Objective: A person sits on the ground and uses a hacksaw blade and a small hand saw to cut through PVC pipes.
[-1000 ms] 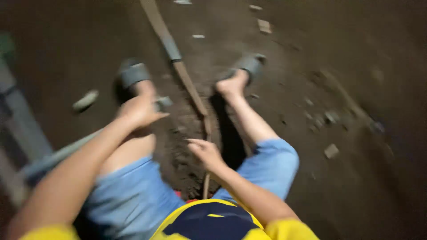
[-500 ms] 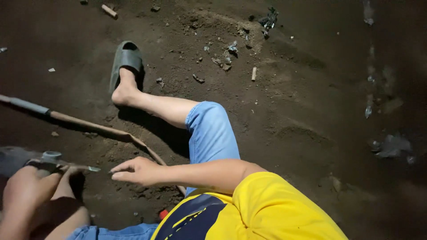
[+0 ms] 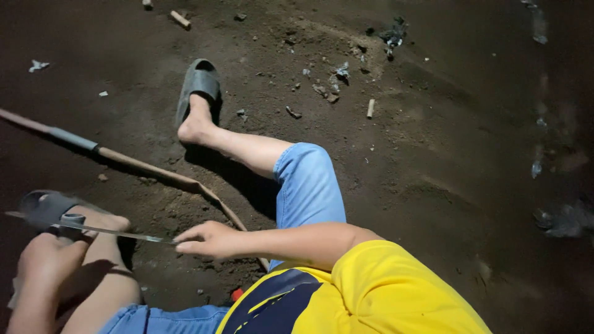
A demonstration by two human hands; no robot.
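Head view: both hands on a thin strip

Right hand (image 3: 207, 240) pinches one end of the strip (image 3: 111, 231), fingertips pressed together. Left hand (image 3: 46, 263) curls around the other end, near left. Long stick (image 3: 133, 162) lies on the dirt just beyond.

No packages, labels, signs or screens show in this view. The dirt floor (image 3: 433, 173) carries only small scraps of pale litter (image 3: 38, 64) and bits of wood, none with a shape that reads as a package or a label.
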